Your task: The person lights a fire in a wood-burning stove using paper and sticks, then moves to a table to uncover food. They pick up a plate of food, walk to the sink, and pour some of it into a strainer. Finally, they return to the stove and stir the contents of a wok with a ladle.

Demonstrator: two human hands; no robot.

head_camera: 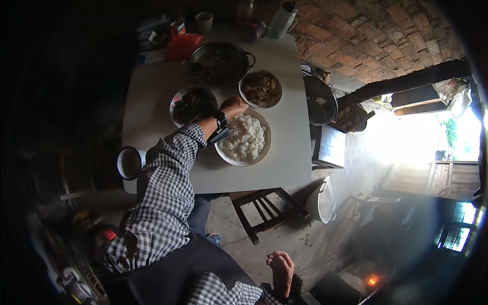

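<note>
My left hand [233,106] reaches across the table, a dark watch-like device on its wrist. Its fingers are at the far rim of a round plate [268,146] heaped with white rice [245,139]. They also lie close to a plate of yellowish strips in sauce [261,89]; whether they grip either rim I cannot tell. Left of that hand stands a bowl of dark greens [192,105], partly behind my wrist. Down by my side, my right hand [281,270] hangs away from the table with fingers loosely curled and nothing visible in it.
A two-handled metal pot [249,59] stands farther back on the pale table [289,164]. An enamel mug [129,163] sits near its left edge. A wooden chair [267,213] and a white basin [321,200] stand nearby. Fire [372,281] glows at lower right.
</note>
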